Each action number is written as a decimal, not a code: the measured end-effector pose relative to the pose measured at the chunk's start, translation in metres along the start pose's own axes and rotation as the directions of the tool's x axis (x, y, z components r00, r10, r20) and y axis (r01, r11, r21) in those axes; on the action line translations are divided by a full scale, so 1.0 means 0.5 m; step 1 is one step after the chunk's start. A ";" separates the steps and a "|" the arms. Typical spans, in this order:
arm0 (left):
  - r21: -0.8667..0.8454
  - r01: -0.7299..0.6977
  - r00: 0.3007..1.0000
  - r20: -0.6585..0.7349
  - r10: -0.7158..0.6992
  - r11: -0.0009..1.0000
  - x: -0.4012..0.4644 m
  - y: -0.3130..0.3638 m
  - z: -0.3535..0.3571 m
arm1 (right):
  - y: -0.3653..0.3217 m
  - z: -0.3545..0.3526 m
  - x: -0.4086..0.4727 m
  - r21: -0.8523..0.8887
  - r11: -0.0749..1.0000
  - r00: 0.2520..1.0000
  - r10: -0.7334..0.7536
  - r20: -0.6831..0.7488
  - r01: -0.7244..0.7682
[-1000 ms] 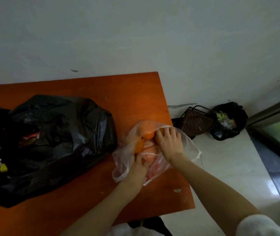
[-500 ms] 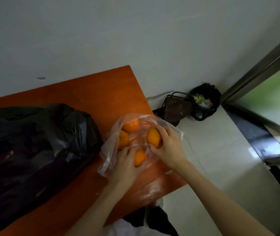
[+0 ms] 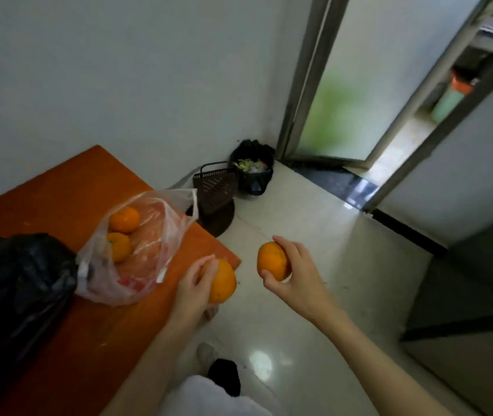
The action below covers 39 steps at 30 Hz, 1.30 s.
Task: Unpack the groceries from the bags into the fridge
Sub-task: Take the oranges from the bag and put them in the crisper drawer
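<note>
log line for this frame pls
left hand: holds orange | right hand: holds orange | clear bag: two oranges visible inside, on table | phase: unpacking

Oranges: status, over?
Left hand holds one orange, right hand another orange. Two oranges left in the clear bag on the table. Floor ahead clear.

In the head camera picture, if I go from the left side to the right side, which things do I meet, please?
black bag → clear bag with two oranges inside → left hand holding an orange → right hand holding another orange → open doorway
</note>
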<state>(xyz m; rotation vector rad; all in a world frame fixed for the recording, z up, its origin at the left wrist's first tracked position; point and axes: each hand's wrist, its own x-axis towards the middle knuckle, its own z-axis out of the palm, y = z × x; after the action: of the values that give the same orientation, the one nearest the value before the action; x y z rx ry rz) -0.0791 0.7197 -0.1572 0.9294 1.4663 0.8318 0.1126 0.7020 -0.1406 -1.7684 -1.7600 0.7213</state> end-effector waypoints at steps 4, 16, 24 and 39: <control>-0.155 0.198 0.966 0.199 -0.166 0.968 -0.122 -0.045 0.140 | 0.098 -0.077 -0.216 0.063 0.982 0.969 0.184 -0.167 -0.176; 0.162 0.218 0.587 0.766 -0.262 0.962 -0.510 -0.115 0.559 | 0.254 -0.333 -0.804 0.331 0.754 0.507 0.637 -0.581 -0.568; 0.279 0.038 0.386 0.882 -0.271 0.960 -0.678 -0.129 0.877 | 0.377 -0.518 -1.000 0.533 0.647 0.160 0.705 -0.691 -0.545; -0.008 -0.413 0.353 0.920 0.168 0.911 -0.904 0.076 1.540 | 0.691 -1.124 -1.099 0.458 0.760 0.045 0.535 -0.843 -0.462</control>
<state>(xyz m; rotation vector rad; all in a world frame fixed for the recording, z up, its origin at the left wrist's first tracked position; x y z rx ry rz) 0.7055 0.3218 -0.0007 1.5408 0.3799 0.2363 0.7504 0.1496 0.0171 -2.0466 -0.1825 -0.2079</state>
